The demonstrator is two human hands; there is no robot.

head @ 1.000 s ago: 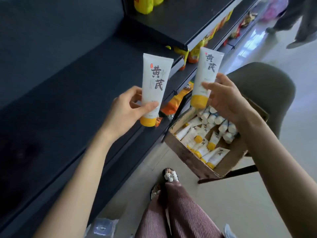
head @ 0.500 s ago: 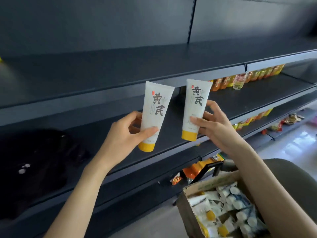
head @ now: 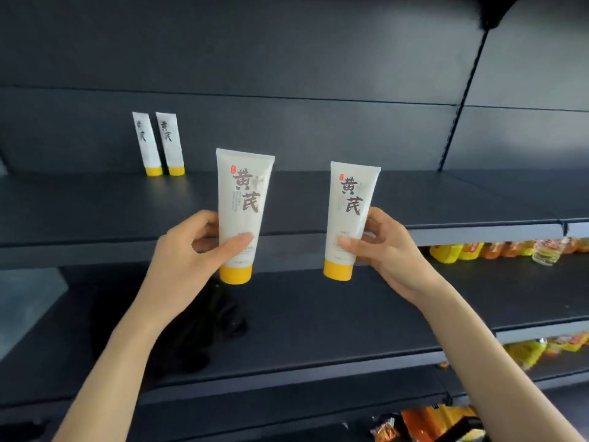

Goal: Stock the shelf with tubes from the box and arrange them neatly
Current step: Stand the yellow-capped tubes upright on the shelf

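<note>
Dark grey shop shelving fills the view, a plain back panel [head: 287, 59] behind it; the top shelf [head: 95, 205] runs flat just beyond both hands, a lower shelf [head: 350, 314] under the wrists. The left hand [head: 188, 250] grips the left tube [head: 243, 193], thumb across the front, fingers curled behind; the right hand [head: 389, 250] grips the right tube [head: 352, 193] the same way, the 2 held side by side but apart. Both tubes stand upright in the air in front of the top shelf's edge; long axis near vertical, yellow cap down, flat crimped end up, printed face towards the camera. Up and left of the left hand, 2 standing tubes [head: 170, 145] sit on that shelf against the back panel, caps down, nearly touching, leaning slightly left. Right of the right hand, the lower bay holds yellow and orange packets [head: 452, 252]; below the right forearm, more orange packets [head: 430, 422]. A dark bundle [head: 197, 339] lies under the left forearm; what it is, cannot tell.
</note>
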